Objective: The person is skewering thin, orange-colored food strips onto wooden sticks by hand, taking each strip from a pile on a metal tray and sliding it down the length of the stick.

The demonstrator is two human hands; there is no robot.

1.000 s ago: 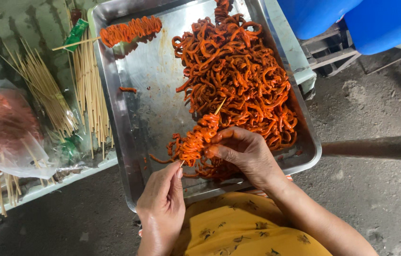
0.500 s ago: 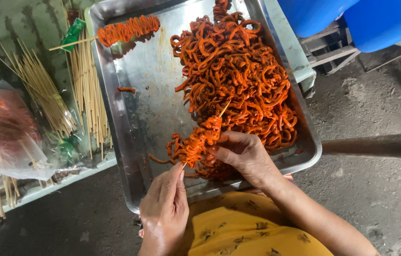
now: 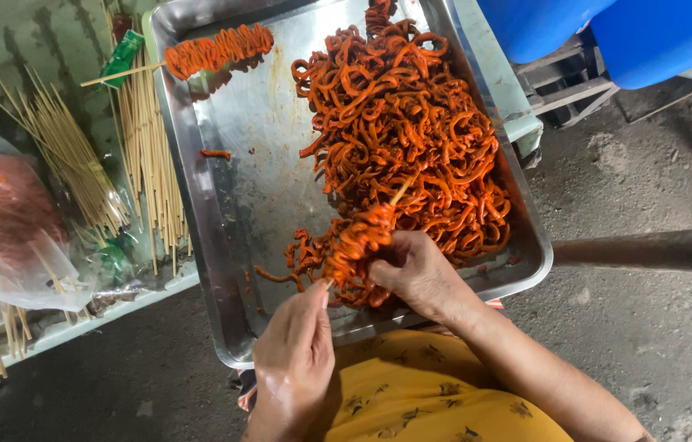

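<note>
A metal tray holds a heap of curled strips on its right half and a filled skewer at its far left corner. Left of the tray lie bundles of bare bamboo skewers, with a plastic bag further left. Over the tray's near edge, the left hand and right hand hold a half-loaded skewer.

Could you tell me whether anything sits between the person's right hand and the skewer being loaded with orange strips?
Nothing visible does. The right hand already grips the orange-red strips on the thin wooden skewer, and the left hand pinches its lower end, both over the steel tray.
</note>
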